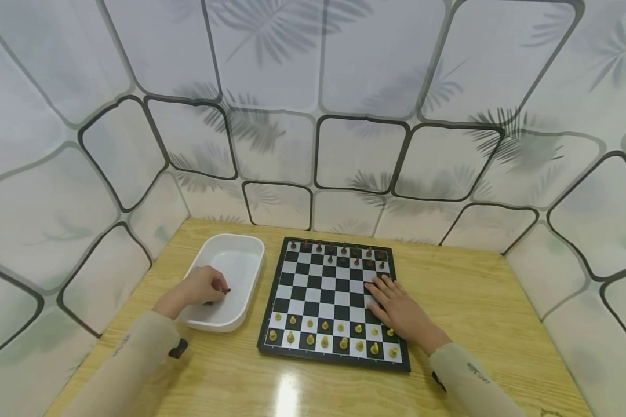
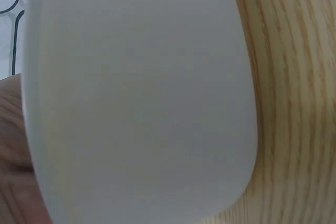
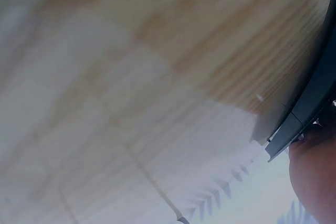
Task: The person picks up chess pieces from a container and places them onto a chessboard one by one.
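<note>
My left hand [image 1: 211,285] reaches into the white plastic bin [image 1: 258,272], its fingertips pinching a small dark red chess piece [image 1: 226,291]. Another dark piece shows low beside the fingers, partly hidden by the hand. In the left wrist view the bin's outer wall [image 2: 152,93] covers most of the hand. My right hand [image 1: 396,307] rests with straight, spread fingers on the right side of the black-and-white chessboard [image 1: 313,284]. Two rows of yellow pieces [image 1: 324,341] stand along the near side. Dark red pieces [image 1: 344,248] line the far side, the second row only partly filled.
The wooden table [image 1: 464,289] carries the bin on the left and the board in the middle. Patterned fabric walls [image 1: 360,153] close in the back and both sides. The right wrist view catches the board's dark edge [image 3: 315,87] above the tabletop.
</note>
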